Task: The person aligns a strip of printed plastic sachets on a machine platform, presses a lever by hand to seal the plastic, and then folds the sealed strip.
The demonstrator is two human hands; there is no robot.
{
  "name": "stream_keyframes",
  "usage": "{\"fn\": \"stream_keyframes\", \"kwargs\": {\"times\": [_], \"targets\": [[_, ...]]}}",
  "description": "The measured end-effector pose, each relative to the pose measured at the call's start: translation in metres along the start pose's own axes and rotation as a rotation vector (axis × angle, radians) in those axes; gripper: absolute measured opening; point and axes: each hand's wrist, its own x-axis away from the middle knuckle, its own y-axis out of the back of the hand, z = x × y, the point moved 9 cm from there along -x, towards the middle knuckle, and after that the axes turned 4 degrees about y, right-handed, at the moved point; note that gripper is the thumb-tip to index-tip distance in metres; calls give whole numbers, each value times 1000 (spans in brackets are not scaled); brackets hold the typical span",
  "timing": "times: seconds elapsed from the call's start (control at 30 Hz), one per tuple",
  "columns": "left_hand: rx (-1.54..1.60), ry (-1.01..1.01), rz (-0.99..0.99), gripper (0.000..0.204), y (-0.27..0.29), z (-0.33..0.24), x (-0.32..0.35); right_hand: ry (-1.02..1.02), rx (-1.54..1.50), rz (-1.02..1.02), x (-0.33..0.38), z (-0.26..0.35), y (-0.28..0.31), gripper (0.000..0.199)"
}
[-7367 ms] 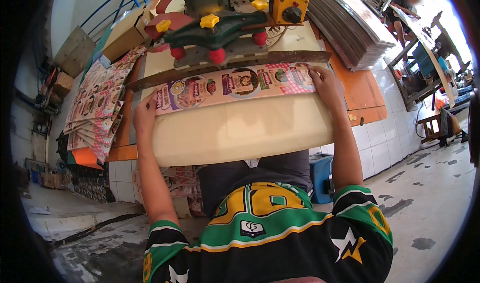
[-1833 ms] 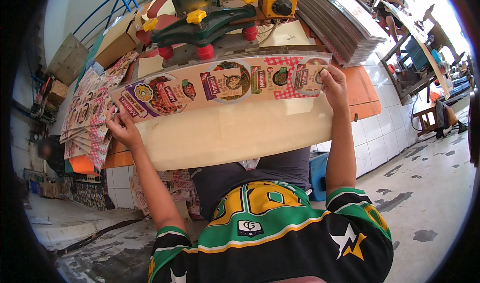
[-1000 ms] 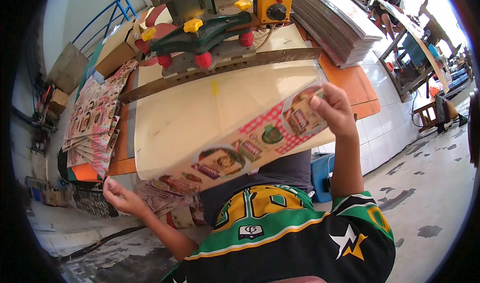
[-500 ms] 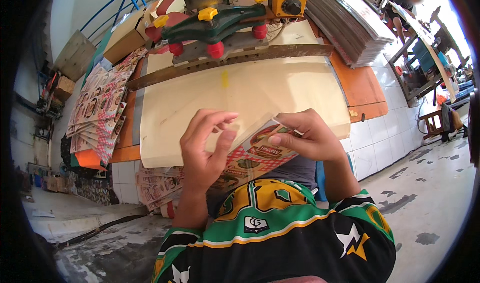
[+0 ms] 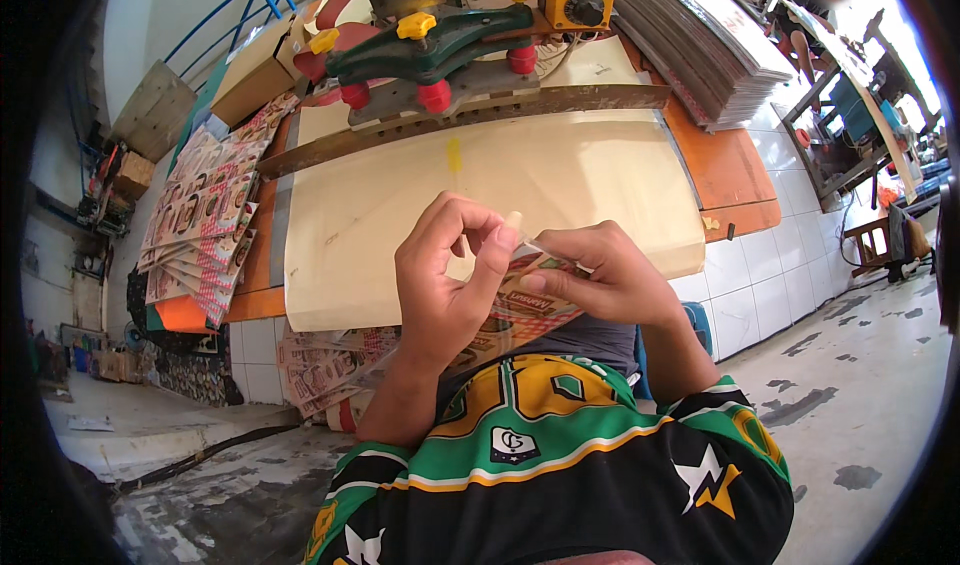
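An orange tabletop bears a broad cream sheet overhanging its near edge, a dark green press with a long metal bar across the sheet, and, at left, a fanned pile of printed sheets. A printed strip slants in front of the tabletop's near edge, above the person's lap, its upper end between the two hands. The right hand pinches that end between thumb and fingers; the left hand has thumb and forefinger nearly closed beside it, though whether they grip anything cannot be told.
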Motion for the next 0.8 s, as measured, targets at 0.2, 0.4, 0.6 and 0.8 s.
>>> {"fn": "stream_keyframes", "kwargs": {"times": [0.2,0.4,0.6,0.8], "targets": [[126,134,-19,14,-4,18,6,32,-6,-33,-1,1,-3,25],[173,205,30,15,-4,23,10,-8,-3,-2,-2,2,-5,26],[203,211,61,14,-4,23,9,3,-29,-7,-1,1,-8,25],[367,362,104,14,-13,38,17,-8,-46,-3,0,-3,-13,26]]}}
